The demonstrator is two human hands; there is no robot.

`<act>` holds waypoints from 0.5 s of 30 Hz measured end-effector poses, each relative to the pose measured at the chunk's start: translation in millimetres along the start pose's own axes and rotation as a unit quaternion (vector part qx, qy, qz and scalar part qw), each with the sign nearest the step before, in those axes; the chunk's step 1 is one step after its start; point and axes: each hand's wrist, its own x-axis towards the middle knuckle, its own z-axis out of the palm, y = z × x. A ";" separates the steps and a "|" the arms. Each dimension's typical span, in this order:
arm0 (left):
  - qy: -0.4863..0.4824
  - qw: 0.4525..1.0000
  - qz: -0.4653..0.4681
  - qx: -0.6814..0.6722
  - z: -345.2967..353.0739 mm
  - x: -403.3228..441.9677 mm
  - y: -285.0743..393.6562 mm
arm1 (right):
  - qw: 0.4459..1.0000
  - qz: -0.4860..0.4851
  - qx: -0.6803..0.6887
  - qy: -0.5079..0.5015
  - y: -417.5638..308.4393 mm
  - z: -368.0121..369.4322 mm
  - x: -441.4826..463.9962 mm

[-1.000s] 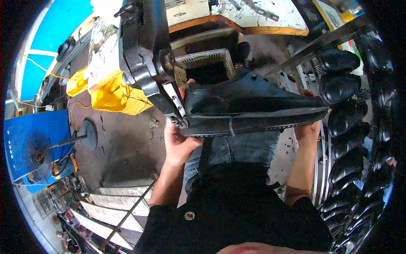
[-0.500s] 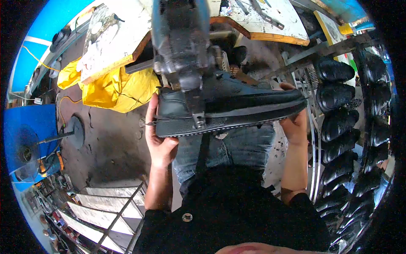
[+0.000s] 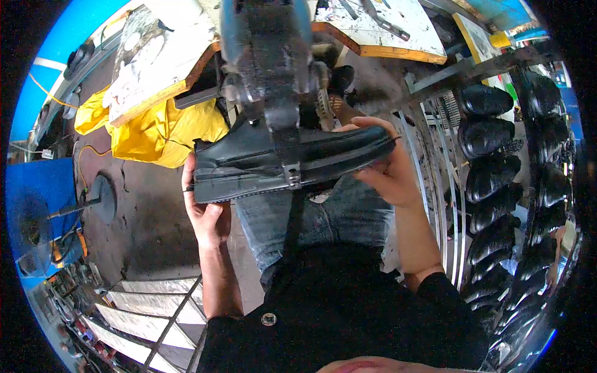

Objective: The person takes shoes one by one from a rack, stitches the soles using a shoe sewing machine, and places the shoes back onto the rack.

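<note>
A black shoe point(image 3: 239, 161) lies sideways at the centre, its sole edge facing my body. My left hand point(image 3: 208, 214) grips the heel end, thumb underneath. Around the toe end are the fingers of my right hand point(image 3: 388, 168), closed on it. The dark arm of a machine point(image 3: 267, 62) comes down from the top of the view, and its narrow metal foot point(image 3: 291, 175) sits at the sole edge near the shoe's middle. Whether the foot presses on the shoe is hard to tell. The machine hides part of the upper.
Racks with several black shoes point(image 3: 488, 140) stand at the right. A white worktable point(image 3: 149, 62) with a yellow cloth point(image 3: 165, 137) below it is at the upper left, another tabletop point(image 3: 398, 31) at the top. A fan point(image 3: 102, 199) and a shelf rack point(image 3: 152, 304) are on the left.
Both hands have moved left with the shoe, so the machine foot, first at the heel end, is now near its middle. My right hand has turned further around the toe.
</note>
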 end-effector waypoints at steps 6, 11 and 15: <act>0.019 0.999 -0.008 0.031 -10.6 -3.4 -1.2 | 0.996 -0.015 -0.091 -0.013 3.6 7.9 7.1; 0.048 0.979 -0.018 0.198 -13.9 -10.7 12.1 | 0.973 -0.040 -0.229 -0.016 5.4 18.3 13.6; -0.024 0.897 0.139 0.418 1.1 -6.8 24.9 | 0.955 -0.013 -0.293 -0.043 -6.7 30.8 17.0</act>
